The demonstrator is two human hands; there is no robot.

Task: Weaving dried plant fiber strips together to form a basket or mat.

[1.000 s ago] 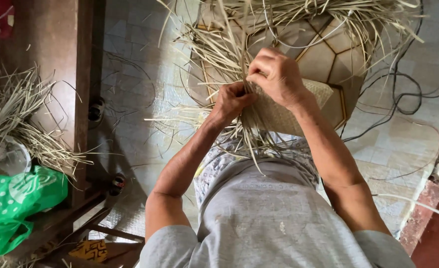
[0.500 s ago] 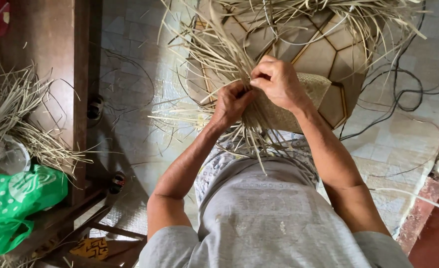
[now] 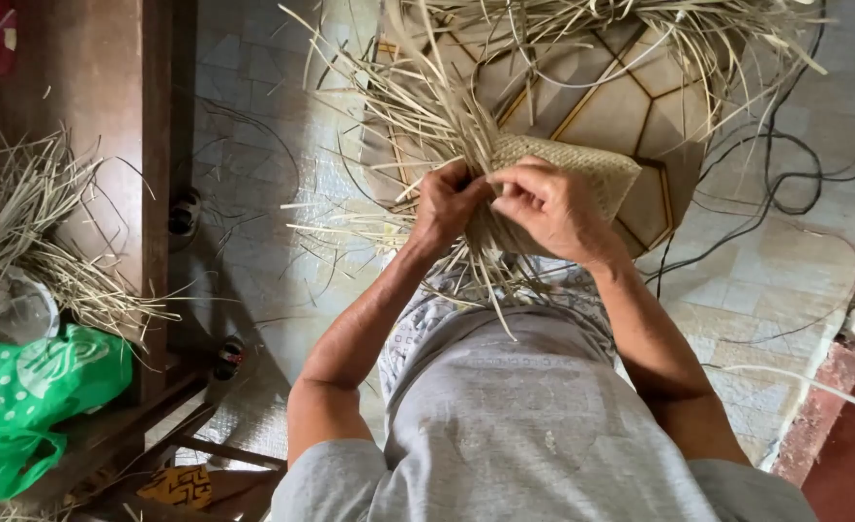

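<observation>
A half-woven straw mat [image 3: 582,179] is held up over the lap, pinched at its unfinished edge by both hands. The left hand [image 3: 452,203] is closed on a bunch of loose straw strands [image 3: 418,106]; the right hand [image 3: 548,208] is closed on the woven edge just beside it — the fingertips nearly touch. A brittle strand could be snapped by a sharp bend, or the weave loosened if either pinch is relaxed. Beyond the hands the free ends fan out towards black cables [image 3: 795,184] on the tiled floor [image 3: 253,242], where snagging is possible. Open room is left to the right hand's outer side; a wooden post [image 3: 157,174] stands well apart from the left.
</observation>
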